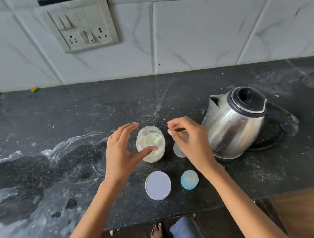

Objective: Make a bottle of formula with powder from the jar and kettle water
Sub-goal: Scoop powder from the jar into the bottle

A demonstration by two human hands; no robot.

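Black speckled stone counter (78,113) with an open powder jar (150,144), a baby bottle (180,148) and a steel kettle (234,122).

Near the middle of the counter, the left hand (121,153) spreads open around the jar's side, thumb touching the glass, not clenched. The right hand (190,139) hovers over the bottle just beside the jar, fingertips pinched; whether they hold anything I cannot tell. Toward the front edge lie a pale round lid (158,188) and a blue bottle cap (189,179). The kettle sits on its base at the right.
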